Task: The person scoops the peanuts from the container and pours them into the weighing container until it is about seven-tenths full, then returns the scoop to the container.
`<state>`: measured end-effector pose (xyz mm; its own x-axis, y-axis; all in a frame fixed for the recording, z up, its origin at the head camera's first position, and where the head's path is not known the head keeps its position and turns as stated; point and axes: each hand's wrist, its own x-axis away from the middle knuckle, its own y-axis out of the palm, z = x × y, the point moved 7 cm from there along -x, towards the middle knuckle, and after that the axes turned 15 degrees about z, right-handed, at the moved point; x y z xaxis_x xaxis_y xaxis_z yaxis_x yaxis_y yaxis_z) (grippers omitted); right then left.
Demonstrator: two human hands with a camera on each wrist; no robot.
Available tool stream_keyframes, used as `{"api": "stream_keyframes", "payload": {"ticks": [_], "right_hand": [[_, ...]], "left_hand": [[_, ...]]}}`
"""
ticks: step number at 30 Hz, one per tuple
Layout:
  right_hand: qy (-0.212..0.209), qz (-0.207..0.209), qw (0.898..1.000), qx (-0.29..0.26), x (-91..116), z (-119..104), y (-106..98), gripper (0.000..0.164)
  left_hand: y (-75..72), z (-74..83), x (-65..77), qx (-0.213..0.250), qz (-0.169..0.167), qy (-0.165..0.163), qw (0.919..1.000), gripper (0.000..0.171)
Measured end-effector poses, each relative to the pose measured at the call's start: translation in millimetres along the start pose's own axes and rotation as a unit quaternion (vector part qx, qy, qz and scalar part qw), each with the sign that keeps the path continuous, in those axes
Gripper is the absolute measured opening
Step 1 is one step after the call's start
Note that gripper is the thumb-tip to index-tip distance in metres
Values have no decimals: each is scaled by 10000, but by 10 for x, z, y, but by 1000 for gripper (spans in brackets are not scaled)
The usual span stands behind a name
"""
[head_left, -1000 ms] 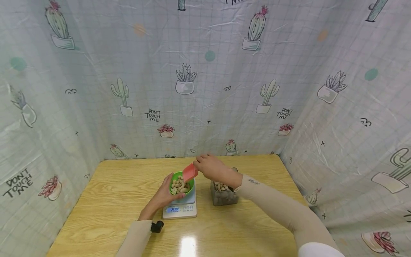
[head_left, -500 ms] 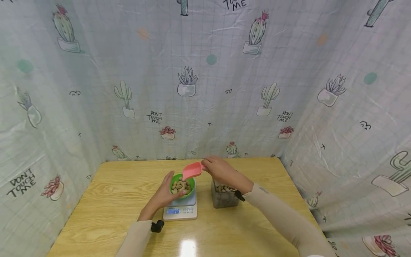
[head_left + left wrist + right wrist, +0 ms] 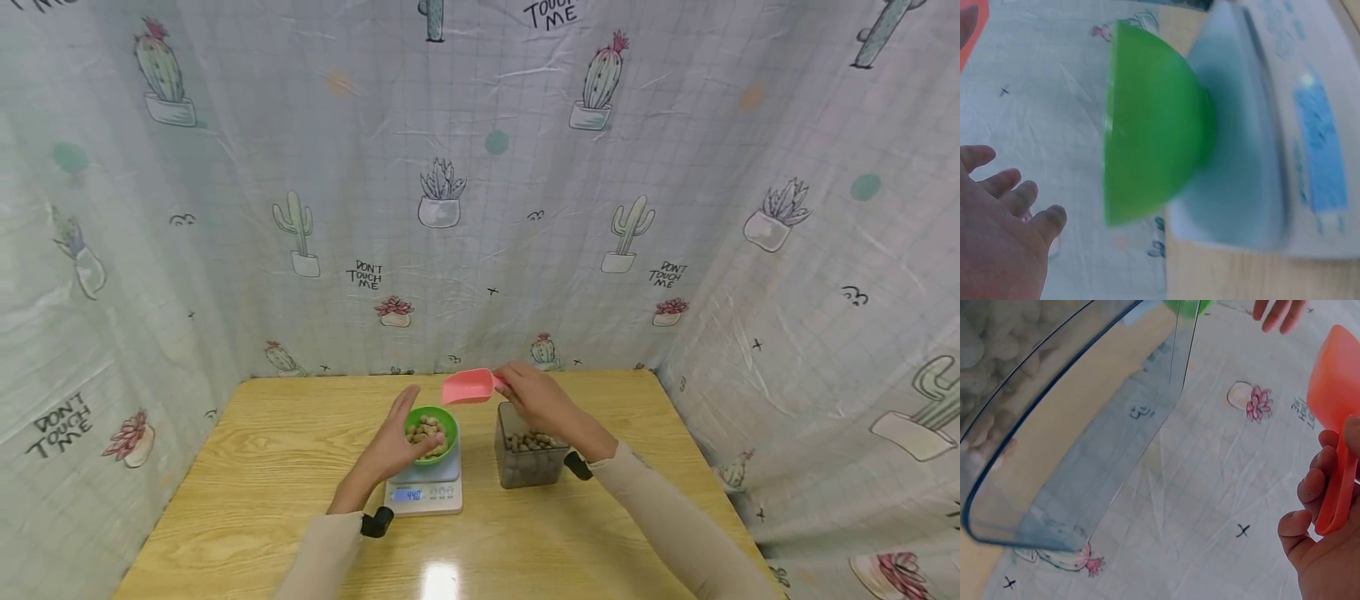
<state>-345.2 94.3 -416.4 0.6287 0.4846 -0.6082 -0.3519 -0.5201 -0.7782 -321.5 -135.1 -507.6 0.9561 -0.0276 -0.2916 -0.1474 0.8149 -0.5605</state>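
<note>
A green bowl [image 3: 452,427] with peanuts [image 3: 423,430] in it sits on a white kitchen scale [image 3: 442,502], whose display is lit. My left hand [image 3: 393,450] is beside the bowl, fingers spread; in the left wrist view that hand [image 3: 1007,225] is apart from the bowl [image 3: 1154,131]. My right hand [image 3: 534,398] grips the handle of a pink scoop [image 3: 467,387], held in the air to the right of and behind the bowl. The right wrist view shows the fingers curled around the scoop's [image 3: 1337,381] handle. No peanuts show in the scoop.
A clear square container [image 3: 528,473] partly filled with peanuts [image 3: 531,440] stands right of the scale, under my right forearm. The wooden table [image 3: 300,433] ends at a cactus-print curtain [image 3: 480,250] behind and at the sides.
My right hand has carried the pink scoop up and right, away from the bowl, and levelled it. My left hand has let go of the bowl's rim. The scale's reading has changed.
</note>
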Motion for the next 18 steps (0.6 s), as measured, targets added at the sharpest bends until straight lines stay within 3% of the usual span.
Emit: {"api": "stream_keyframes", "payload": {"ticks": [8,18], "right_hand": [[155,241,9995,-91,96,94,-219,24],[156,568,9982,69,259,290,-451,19]], "left_hand": [[112,277,-66,184,-73,274,9994,99],[349,507,-114,179,-161,549,9982,100]]}}
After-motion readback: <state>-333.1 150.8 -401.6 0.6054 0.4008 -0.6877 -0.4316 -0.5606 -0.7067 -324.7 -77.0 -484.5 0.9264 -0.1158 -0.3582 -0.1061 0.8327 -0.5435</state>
